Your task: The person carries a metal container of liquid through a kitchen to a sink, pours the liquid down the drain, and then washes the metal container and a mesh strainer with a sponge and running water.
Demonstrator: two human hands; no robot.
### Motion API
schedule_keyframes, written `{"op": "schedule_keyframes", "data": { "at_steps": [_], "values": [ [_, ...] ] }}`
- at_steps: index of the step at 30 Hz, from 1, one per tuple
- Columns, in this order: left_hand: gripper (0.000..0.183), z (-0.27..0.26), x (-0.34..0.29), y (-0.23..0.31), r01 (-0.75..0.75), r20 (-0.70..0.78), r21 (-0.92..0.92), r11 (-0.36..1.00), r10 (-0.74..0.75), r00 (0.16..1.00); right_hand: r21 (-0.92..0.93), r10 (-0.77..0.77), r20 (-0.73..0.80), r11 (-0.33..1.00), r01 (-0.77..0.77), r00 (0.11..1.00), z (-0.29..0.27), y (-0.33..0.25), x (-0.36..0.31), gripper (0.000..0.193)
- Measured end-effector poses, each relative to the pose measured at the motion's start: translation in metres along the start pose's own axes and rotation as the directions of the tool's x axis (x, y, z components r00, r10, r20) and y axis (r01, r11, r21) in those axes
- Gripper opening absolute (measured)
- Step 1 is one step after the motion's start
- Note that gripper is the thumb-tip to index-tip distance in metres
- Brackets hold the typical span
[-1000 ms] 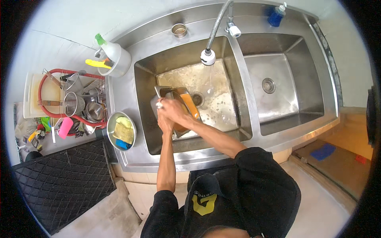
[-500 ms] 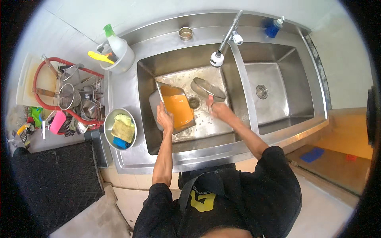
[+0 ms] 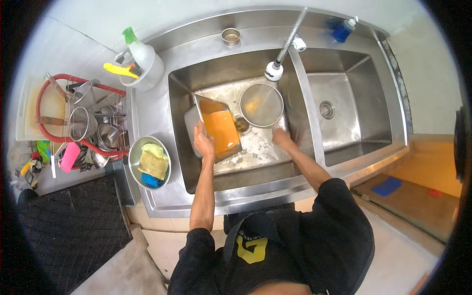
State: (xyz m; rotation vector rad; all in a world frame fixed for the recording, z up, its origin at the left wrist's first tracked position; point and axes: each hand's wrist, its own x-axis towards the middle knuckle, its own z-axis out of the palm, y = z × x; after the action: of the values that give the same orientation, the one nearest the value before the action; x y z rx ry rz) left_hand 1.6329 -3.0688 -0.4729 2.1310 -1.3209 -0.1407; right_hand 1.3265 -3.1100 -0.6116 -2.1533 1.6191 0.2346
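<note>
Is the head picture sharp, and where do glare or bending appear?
Head view: mostly sharp at the centre; the sink rim bends near the edge, fisheye distortion; daylight glare on the steel counter; the strainer by the right hand looks slightly blurred; the left hand is crisp.

Kitchen washing-up area, steel double sink point(image 3: 162, 113), spray tap point(image 3: 274, 71), dish rack point(image 3: 81, 120)

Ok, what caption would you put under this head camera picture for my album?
Left hand tilts an orange-stained metal tray in the sink while the right hand holds a round strainer under the faucet.
</note>
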Motion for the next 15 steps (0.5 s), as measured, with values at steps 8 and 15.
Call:
{"op": "schedule_keyframes", "data": {
  "at_steps": [8, 15],
  "values": [
    [0.058, -0.006, -0.001, -0.013, 0.003, -0.034, 0.036, 0.999, -0.002, 0.999, 0.440, 0.062, -0.791, 0.749, 0.495, 0.608, -0.236, -0.072, 0.046, 0.064],
    [0.052, -0.001, -0.004, -0.009, 0.024, 0.019, 0.027, 0.999, -0.025, 1.000, 0.735, 0.154, -0.607, 0.483, 0.476, 0.780, -0.290, -0.105, 0.038, 0.046]
  ]
}}
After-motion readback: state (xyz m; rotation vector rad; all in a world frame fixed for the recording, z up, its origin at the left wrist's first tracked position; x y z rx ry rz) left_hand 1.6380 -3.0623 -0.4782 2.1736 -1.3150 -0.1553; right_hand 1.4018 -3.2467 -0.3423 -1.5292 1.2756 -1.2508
